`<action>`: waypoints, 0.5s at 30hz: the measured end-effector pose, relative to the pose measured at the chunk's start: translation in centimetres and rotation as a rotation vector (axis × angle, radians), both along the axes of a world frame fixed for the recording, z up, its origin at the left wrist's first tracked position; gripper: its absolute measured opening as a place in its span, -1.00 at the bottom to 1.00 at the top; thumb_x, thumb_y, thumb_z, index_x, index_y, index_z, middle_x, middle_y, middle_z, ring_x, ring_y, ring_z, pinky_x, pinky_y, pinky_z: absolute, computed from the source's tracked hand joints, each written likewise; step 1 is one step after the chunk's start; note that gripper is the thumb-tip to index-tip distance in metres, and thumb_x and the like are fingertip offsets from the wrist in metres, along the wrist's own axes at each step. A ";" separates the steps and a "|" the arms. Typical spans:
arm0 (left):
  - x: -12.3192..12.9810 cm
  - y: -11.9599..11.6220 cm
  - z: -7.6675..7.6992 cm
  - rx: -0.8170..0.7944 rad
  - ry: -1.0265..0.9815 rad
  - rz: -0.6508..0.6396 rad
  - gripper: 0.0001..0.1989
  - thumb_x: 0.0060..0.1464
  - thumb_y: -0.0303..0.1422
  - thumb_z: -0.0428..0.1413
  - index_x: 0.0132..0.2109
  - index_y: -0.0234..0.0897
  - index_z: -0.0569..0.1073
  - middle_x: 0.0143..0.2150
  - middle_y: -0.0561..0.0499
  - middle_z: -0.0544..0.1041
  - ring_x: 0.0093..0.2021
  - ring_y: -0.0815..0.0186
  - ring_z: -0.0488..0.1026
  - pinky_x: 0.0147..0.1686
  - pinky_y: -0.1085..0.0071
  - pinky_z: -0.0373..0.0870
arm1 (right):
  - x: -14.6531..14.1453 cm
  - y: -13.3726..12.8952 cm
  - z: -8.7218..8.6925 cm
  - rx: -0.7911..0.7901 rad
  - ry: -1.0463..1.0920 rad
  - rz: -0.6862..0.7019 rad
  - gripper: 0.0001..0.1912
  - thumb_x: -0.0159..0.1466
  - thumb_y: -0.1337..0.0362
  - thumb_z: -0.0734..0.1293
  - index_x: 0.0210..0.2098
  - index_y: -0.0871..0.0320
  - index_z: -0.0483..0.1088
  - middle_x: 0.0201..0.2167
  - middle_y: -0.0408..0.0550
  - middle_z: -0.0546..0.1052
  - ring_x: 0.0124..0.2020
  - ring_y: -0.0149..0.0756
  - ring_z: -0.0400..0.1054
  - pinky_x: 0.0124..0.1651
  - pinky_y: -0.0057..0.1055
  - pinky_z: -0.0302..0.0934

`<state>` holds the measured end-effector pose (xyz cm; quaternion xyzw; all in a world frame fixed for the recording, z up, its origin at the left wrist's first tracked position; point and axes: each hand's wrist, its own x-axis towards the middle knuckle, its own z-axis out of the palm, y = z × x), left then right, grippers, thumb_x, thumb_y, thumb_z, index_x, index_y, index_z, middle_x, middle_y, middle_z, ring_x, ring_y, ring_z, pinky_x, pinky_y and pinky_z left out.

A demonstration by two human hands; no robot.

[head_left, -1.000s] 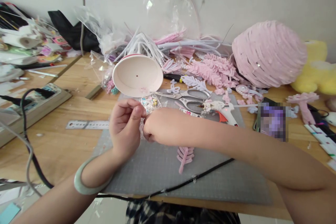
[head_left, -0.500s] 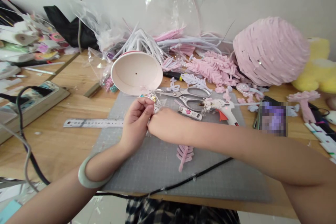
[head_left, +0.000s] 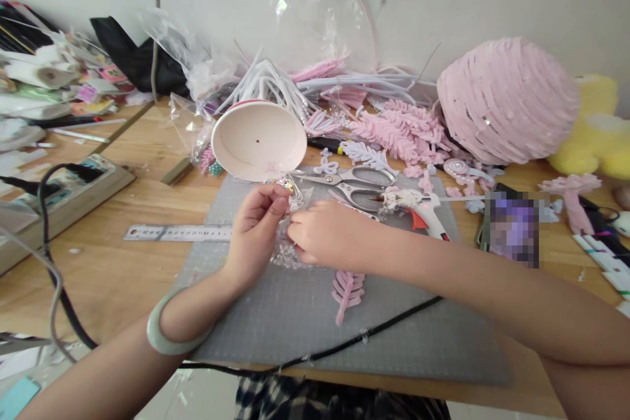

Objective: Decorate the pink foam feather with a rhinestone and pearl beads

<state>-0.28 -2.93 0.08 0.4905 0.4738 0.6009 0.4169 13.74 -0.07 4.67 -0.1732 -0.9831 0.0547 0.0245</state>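
Note:
A clear plastic bag of small silvery pieces hangs between my hands over the grey cutting mat. My left hand pinches the bag's edge with thumb and fingers. On its right, my right hand is closed against the bag, its fingertips partly hidden. Thin wires with yellow beads show just above the hands. Behind the right hand lie scissors and a white glue gun with an orange trigger. A pink fuzzy leaf rests on the mat below.
A white bowl stands tilted behind the hands. A steel ruler lies left, near a power strip. Right are a phone and a pink wrapped ball. A black cable crosses the mat's front.
My right hand has shifted slightly right and away from my left hand. More of the bag with silvery pieces shows between and below them. The view has shifted slightly.

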 end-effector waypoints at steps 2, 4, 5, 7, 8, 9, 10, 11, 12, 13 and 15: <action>-0.1 0.0 0.1 -0.016 -0.045 -0.021 -0.96 0.08 -0.42 0.08 -0.28 -0.22 0.42 -0.44 0.13 0.36 -0.41 0.47 0.30 -0.34 0.57 0.25 | 1.3 -0.4 0.6 0.033 0.108 -0.057 -0.85 0.21 0.40 0.22 -0.40 0.30 0.41 -0.43 0.02 0.49 -0.40 -0.26 0.37 -0.34 -0.33 0.16; 0.0 -0.2 0.3 -0.063 -0.102 -0.085 -0.95 0.09 -0.40 0.07 -0.28 -0.22 0.43 -0.45 0.12 0.38 -0.42 0.46 0.33 -0.37 0.56 0.26 | 2.6 -0.8 0.9 0.036 0.283 -0.127 -0.85 0.22 0.40 0.21 -0.38 0.28 0.41 -0.40 0.00 0.50 -0.37 -0.30 0.37 -0.30 -0.34 0.17; 0.0 -0.4 0.5 -0.095 -0.123 -0.128 -0.93 0.10 -0.39 0.05 -0.28 -0.22 0.43 -0.49 0.12 0.37 -0.45 0.45 0.33 -0.41 0.55 0.27 | 3.2 -1.0 1.0 0.029 0.383 -0.158 -0.86 0.21 0.41 0.21 -0.37 0.27 0.40 -0.39 -0.02 0.51 -0.35 -0.32 0.37 -0.28 -0.36 0.17; 0.2 -0.9 1.0 -0.177 -0.127 -0.225 -0.90 0.11 -0.37 0.03 -0.28 -0.23 0.44 -0.61 0.15 0.30 -0.58 0.46 0.27 -0.54 0.55 0.22 | 4.0 -1.3 0.9 0.016 0.558 -0.200 -0.88 0.21 0.42 0.21 -0.36 0.25 0.39 -0.39 -0.07 0.51 -0.34 -0.37 0.36 -0.26 -0.40 0.17; 0.2 -1.1 1.2 -0.204 -0.110 -0.265 -0.89 0.10 -0.36 0.03 -0.29 -0.24 0.45 -0.66 0.17 0.25 -0.65 0.47 0.21 -0.61 0.56 0.17 | 4.3 -1.4 0.8 0.004 0.618 -0.217 -0.89 0.21 0.43 0.22 -0.35 0.25 0.39 -0.39 -0.08 0.52 -0.35 -0.39 0.35 -0.27 -0.42 0.17; 0.3 -1.3 1.4 -0.220 -0.081 -0.301 -0.88 0.09 -0.35 0.04 -0.30 -0.25 0.46 -0.68 0.18 0.23 -0.68 0.48 0.16 -0.65 0.57 0.12 | 4.4 -1.5 0.7 -0.015 0.657 -0.231 -0.90 0.21 0.43 0.23 -0.35 0.25 0.39 -0.40 -0.09 0.51 -0.37 -0.41 0.34 -0.27 -0.44 0.18; 0.3 -1.5 1.6 -0.221 -0.048 -0.326 -0.88 0.07 -0.34 0.06 -0.31 -0.26 0.48 -0.69 0.18 0.23 -0.69 0.49 0.13 -0.67 0.57 0.08 | 4.5 -1.5 0.5 -0.041 0.681 -0.240 -0.91 0.21 0.42 0.24 -0.34 0.25 0.39 -0.40 -0.09 0.51 -0.40 -0.43 0.32 -0.28 -0.45 0.18; 0.4 -1.7 1.8 -0.214 -0.015 -0.342 -0.88 0.04 -0.34 0.08 -0.32 -0.26 0.49 -0.68 0.18 0.25 -0.69 0.50 0.12 -0.69 0.57 0.05 | 4.5 -1.6 0.4 -0.073 0.695 -0.247 -0.91 0.21 0.42 0.24 -0.34 0.25 0.39 -0.40 -0.09 0.50 -0.42 -0.45 0.31 -0.29 -0.46 0.19; 0.4 -1.7 2.0 -0.205 0.015 -0.353 -0.88 0.02 -0.35 0.10 -0.33 -0.27 0.50 -0.66 0.17 0.28 -0.68 0.50 0.12 -0.69 0.57 0.04 | 4.5 -1.6 0.3 -0.106 0.704 -0.250 -0.92 0.21 0.41 0.25 -0.33 0.25 0.39 -0.40 -0.09 0.50 -0.43 -0.46 0.30 -0.29 -0.47 0.19; 0.5 -1.8 2.2 -0.197 0.035 -0.356 -0.89 0.00 -0.35 0.11 -0.35 -0.27 0.51 -0.65 0.16 0.30 -0.67 0.51 0.13 -0.69 0.57 0.03 | 4.4 -1.6 0.2 -0.133 0.707 -0.251 -0.92 0.21 0.41 0.25 -0.33 0.25 0.39 -0.40 -0.09 0.49 -0.44 -0.46 0.29 -0.30 -0.47 0.20; 0.5 -1.7 2.4 -0.191 0.059 -0.340 -0.91 -0.03 -0.37 0.13 -0.39 -0.28 0.51 -0.63 0.15 0.32 -0.67 0.51 0.13 -0.68 0.56 0.05 | 4.3 -1.5 0.0 -0.146 0.712 -0.244 -0.91 0.22 0.41 0.25 -0.33 0.26 0.40 -0.40 -0.07 0.49 -0.43 -0.45 0.29 -0.30 -0.47 0.20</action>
